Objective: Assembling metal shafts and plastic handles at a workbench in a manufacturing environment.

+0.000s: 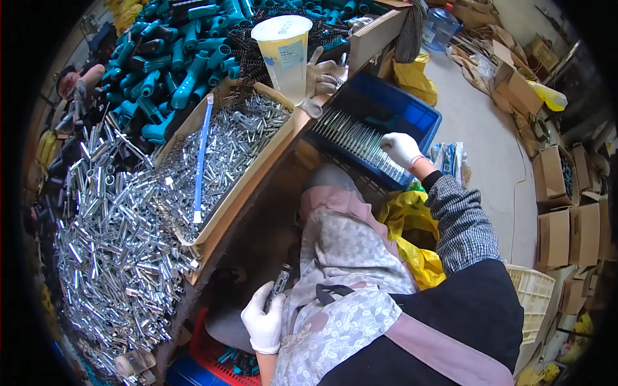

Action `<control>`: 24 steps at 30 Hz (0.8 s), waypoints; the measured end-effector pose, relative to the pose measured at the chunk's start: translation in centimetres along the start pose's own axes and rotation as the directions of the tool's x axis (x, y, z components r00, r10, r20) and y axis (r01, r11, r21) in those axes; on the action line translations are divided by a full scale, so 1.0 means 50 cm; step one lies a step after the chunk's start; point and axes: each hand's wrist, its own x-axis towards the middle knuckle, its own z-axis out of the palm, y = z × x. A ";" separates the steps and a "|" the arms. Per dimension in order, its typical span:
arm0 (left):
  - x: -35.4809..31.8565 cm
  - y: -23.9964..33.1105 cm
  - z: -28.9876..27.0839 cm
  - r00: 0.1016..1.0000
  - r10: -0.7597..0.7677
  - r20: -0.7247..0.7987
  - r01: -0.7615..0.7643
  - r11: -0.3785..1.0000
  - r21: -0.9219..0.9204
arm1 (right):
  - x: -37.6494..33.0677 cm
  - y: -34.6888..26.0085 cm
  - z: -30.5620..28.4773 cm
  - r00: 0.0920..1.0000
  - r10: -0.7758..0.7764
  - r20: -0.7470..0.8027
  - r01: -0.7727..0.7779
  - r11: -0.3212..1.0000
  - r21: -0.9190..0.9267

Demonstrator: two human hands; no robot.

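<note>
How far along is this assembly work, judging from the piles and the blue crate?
Done: a row of metal pins lies in the blue crate. In hand: the right hand rests on that row, and the left hand holds a small dark metal part. Left: a large heap of silver tubes and many teal handles look untouched.

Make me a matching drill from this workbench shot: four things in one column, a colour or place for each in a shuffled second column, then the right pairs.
Things:
1. plastic cup
2. left hand
3. right hand
4. tool handles

Colour or place:
A. teal, heaped at the far end of the bench
B. on the row of metal pins in the blue crate
C. upright on the edge of the cardboard tray
D. low by the apron, around a small dark metal part

Pairs: 1-C, 2-D, 3-B, 4-A
</note>
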 end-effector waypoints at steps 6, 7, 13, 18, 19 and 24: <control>-0.002 -0.002 0.018 0.998 -0.062 0.009 0.062 0.998 0.009 | -0.026 0.043 0.063 0.967 -0.182 0.180 0.225 0.941 -0.254; -0.002 0.001 0.020 0.998 -0.069 0.015 0.068 0.998 0.010 | -0.025 0.038 0.067 0.969 -0.188 0.161 0.224 0.945 -0.240; -0.005 0.000 0.020 1.000 -0.002 -0.020 0.003 0.999 0.035 | -0.029 0.036 0.063 0.947 -0.200 0.252 0.273 0.912 -0.305; -0.001 0.011 0.016 1.000 0.001 -0.017 -0.001 1.000 0.028 | -0.026 0.041 0.048 0.920 -0.069 0.385 0.230 0.892 -0.390; -0.007 0.007 0.007 1.000 0.005 -0.031 -0.005 1.000 0.026 | -0.011 0.006 0.023 0.925 -0.082 0.371 0.239 0.884 -0.402; -0.011 0.010 -0.021 0.992 -0.117 -0.040 0.109 0.983 -0.150 | 0.014 -0.182 -0.077 0.987 0.133 0.089 -0.160 0.815 0.558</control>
